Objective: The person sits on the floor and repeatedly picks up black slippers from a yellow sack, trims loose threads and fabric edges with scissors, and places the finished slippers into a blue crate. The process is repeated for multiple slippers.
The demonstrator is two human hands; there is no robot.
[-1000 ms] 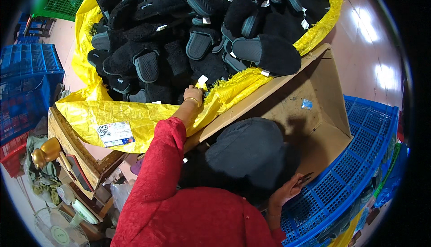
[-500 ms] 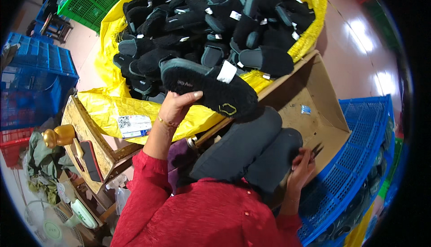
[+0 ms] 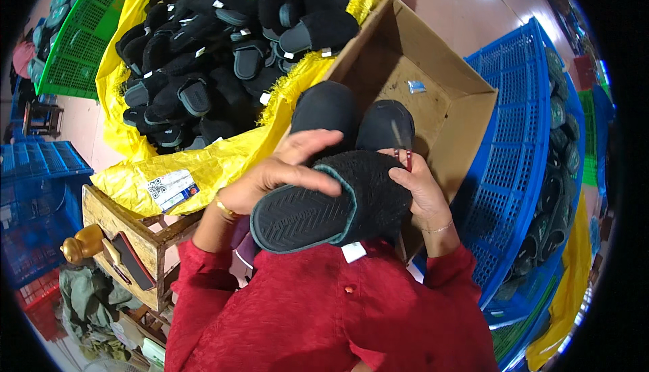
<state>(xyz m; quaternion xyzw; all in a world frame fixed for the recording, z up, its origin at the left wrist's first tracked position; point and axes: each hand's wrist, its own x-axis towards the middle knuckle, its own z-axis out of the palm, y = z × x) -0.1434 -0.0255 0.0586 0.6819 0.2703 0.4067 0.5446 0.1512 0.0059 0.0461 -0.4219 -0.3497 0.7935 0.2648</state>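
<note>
- Now, one fuzzy black slipper (image 3: pixel 324 216) is in the middle of the frame, with its flat, bumpy end to the left and its fuzzy end to the right.
- Its white tag (image 3: pixel 353 251) hangs near the bottom edge of the slipper.
- Right of the middle, the right hand (image 3: pixel 422 189) is closed on the fuzzy end, with its thumb on top. A small dark red thing (image 3: pixel 403 159) is by its fingers, too hard to make out.
- The left hand (image 3: pixel 291 169) is wide open over the bumpy end, and blurry. I can't tell if it touches the slipper.
- At the upper left, lots of black slippers (image 3: pixel 196 51) sit in a big yellow sack (image 3: pixel 128 182).
- Right of the sack is a brown box (image 3: pixel 466 142) with a little blue packet (image 3: pixel 416 86) inside.
- At the right is a blue basket (image 3: pixel 503 169).
</note>
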